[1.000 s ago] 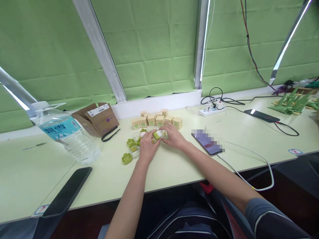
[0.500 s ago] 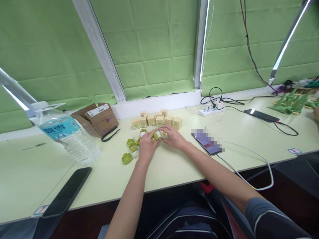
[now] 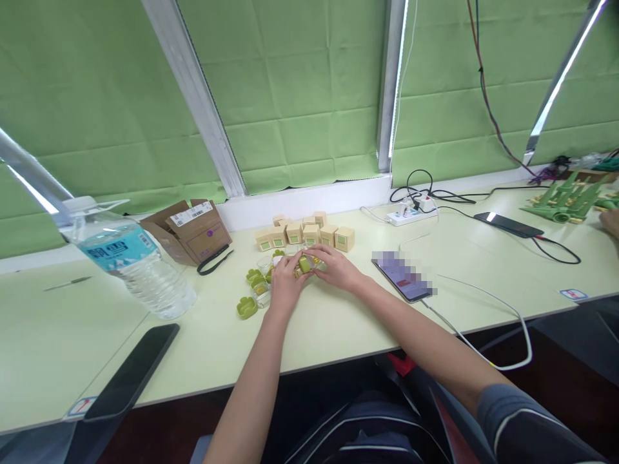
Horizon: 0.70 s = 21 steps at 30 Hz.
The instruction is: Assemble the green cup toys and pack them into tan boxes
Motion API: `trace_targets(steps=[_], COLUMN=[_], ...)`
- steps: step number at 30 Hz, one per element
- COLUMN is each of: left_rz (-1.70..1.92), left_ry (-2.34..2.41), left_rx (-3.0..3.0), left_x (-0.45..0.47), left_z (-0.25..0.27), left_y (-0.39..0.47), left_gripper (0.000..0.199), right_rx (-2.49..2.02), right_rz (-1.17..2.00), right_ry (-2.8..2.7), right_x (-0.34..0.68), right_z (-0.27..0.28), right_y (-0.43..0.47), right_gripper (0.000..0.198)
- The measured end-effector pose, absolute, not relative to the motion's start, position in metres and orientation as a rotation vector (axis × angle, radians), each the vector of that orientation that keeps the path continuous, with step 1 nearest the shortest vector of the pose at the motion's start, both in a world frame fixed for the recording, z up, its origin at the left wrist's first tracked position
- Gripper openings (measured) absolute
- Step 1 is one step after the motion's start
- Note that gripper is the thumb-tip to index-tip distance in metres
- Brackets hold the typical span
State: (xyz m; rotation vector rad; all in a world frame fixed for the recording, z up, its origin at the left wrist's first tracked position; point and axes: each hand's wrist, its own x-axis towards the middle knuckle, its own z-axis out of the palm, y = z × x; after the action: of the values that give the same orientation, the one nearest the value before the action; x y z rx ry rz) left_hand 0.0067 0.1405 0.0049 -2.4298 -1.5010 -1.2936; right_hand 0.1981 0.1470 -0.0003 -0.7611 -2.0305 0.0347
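My left hand (image 3: pixel 286 283) and my right hand (image 3: pixel 336 267) meet over the table, fingers closed around a small green piece (image 3: pixel 305 263) with clear and yellow parts beside it. The fingers hide much of it, so its exact kind cannot be made out. Left of my left hand lie several small clear cups (image 3: pixel 264 263) and green flower-shaped pieces (image 3: pixel 247 308), some of them bunched together. Just beyond my fingers stand several small cream boxes (image 3: pixel 344 239) with green windows, lined up in rough rows.
A large water bottle (image 3: pixel 130 264), an open cardboard box (image 3: pixel 188 233) and a dark phone (image 3: pixel 133 370) stand or lie at left. At right are a lit phone (image 3: pixel 403 276) on a white cable, a power strip (image 3: pixel 411 214), another phone (image 3: pixel 509 225) and green plastic parts (image 3: pixel 561 206).
Both hands stay in nearly the same place. The small green piece between the fingers has turned slightly, and the white surface on it shows less now.
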Motion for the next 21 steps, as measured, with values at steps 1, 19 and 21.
trace_targets(steps=[1,19,21], left_rz=[-1.301,-1.388,-1.370], left_ry=[-1.496,-1.539,-1.537], left_rx=[-2.431,-2.466,-2.468], left_x=[0.0069,0.0087,0.0086], left_z=[0.0057,0.0118,0.0119], left_y=[0.1402,0.1339,0.1341], left_gripper=[0.067,0.039,0.037], right_rx=[-0.759,-0.827,-0.839], right_rz=[0.038,-0.062,-0.068], right_ry=[-2.034,-2.000,-2.007], right_x=[0.1983,0.1982,0.1984], right_z=[0.0007,0.0047,0.0047], right_y=[0.1463,0.1437,0.1431], right_gripper=[0.061,0.052,0.053])
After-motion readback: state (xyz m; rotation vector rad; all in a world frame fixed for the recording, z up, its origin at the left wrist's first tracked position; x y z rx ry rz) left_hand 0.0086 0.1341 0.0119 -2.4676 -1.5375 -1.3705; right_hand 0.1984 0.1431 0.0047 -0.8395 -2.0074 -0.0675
